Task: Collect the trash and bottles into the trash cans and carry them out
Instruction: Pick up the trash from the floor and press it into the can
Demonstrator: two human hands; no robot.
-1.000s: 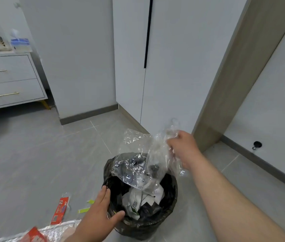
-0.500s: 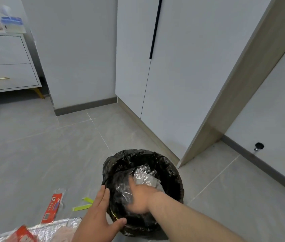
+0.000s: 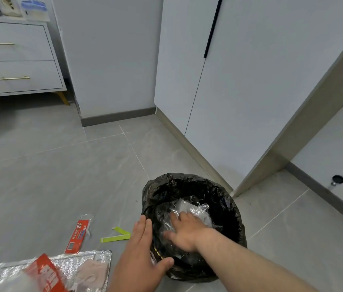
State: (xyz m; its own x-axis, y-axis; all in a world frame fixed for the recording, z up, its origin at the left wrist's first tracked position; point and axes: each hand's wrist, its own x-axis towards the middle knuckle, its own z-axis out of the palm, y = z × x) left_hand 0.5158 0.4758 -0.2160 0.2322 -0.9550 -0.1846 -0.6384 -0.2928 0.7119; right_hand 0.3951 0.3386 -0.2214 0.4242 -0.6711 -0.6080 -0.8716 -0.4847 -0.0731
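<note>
A small trash can lined with a black bag (image 3: 227,199) stands on the floor near the cabinet corner. Crumpled clear plastic (image 3: 195,209) lies inside it. My right hand (image 3: 184,232) is down in the can, its fingers spread flat and pressing on the plastic. My left hand (image 3: 139,249) rests on the can's near-left rim, fingers straight and thumb hooked over the edge. On the floor left of the can lie a red wrapper (image 3: 80,233), a yellow-green strip (image 3: 118,236) and a silver foil bag (image 3: 78,264) with a red packet (image 3: 46,275) on it.
White cabinet doors (image 3: 240,102) and a beige panel (image 3: 305,131) rise just behind the can. A drawer unit (image 3: 17,60) on gold legs stands at the far left. A door stop (image 3: 337,180) sits at the right wall's base. Grey tile floor (image 3: 50,175) stretches left.
One second ago my right hand held the clear plastic above the can; it has since pushed it down inside and now presses on it. My left hand stays on the rim.
</note>
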